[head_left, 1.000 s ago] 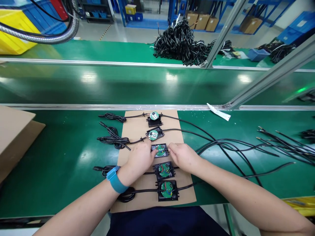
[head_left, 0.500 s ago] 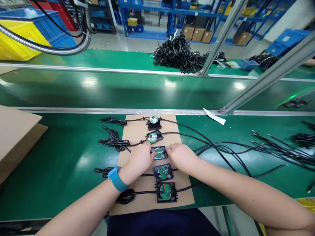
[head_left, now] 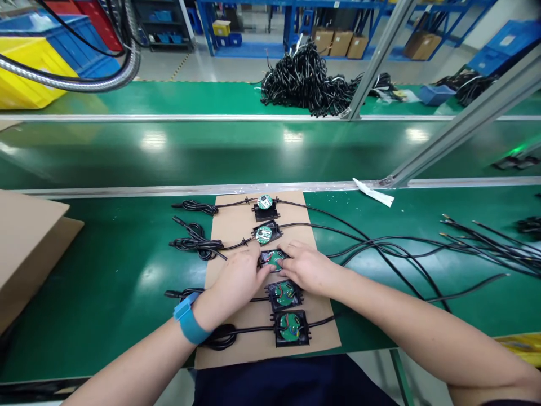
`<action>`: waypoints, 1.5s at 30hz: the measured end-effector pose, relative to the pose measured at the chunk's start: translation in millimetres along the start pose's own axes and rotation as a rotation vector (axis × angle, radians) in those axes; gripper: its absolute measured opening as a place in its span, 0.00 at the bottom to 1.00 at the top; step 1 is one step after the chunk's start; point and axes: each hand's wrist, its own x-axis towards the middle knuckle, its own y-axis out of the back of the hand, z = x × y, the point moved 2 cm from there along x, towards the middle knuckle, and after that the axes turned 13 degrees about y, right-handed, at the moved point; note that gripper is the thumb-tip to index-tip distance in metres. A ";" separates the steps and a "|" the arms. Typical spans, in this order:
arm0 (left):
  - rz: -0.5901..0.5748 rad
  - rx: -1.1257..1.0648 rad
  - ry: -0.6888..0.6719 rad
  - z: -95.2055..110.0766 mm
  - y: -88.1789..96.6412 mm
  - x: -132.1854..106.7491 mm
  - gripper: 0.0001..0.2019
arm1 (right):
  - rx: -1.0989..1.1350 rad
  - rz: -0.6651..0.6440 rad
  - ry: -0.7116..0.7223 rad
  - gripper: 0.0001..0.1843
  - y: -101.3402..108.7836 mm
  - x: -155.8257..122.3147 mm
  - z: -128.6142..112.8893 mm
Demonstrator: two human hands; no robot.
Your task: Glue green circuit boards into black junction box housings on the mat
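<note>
Both hands are at the middle black plastic housing, which has a round green circuit board [head_left: 276, 258] and thin coloured wires inside. My left hand [head_left: 239, 273] grips its left end, thumb at the board's lower edge. My right hand [head_left: 307, 267] closes over the right end, its fingertips on the board's right side. Nearer me lie two more housings, a tilted one [head_left: 284, 294] and a squarer one [head_left: 291, 328], their boards seated inside. Beyond my hands, two white-marked round boards, the farther [head_left: 265, 202] and the nearer [head_left: 264, 234], rest on their housings.
A cardboard sheet [head_left: 236, 358] lies under the row on the green bench [head_left: 127, 316]. Coiled black cables [head_left: 196, 242] run left, long cables [head_left: 380, 241] right. A cardboard box [head_left: 34, 242] stands left. A white strip [head_left: 373, 193] lies near the metal rail; a cable heap [head_left: 304, 79] sits beyond.
My right hand has moved left, from the housing's right end onto the board, fingers now reaching over it. My left hand stays at the left end. The view has shifted slightly.
</note>
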 end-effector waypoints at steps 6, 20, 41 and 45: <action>-0.044 0.079 -0.198 -25.6 17.3 -4.7 0.07 | 0.046 0.005 -0.059 0.11 5.0 -0.3 -5.1; -0.088 -0.004 -0.261 -26.1 16.1 1.4 0.11 | 0.007 -0.002 -0.034 0.14 -3.1 -1.1 -4.0; -0.007 -0.077 -0.202 -24.7 -1.2 -15.9 0.12 | -0.021 -0.094 -0.031 0.28 -1.9 -0.4 -8.2; -0.064 0.088 -0.130 -15.9 2.5 -15.6 0.12 | -0.033 -0.162 -0.048 0.27 3.2 3.2 -11.9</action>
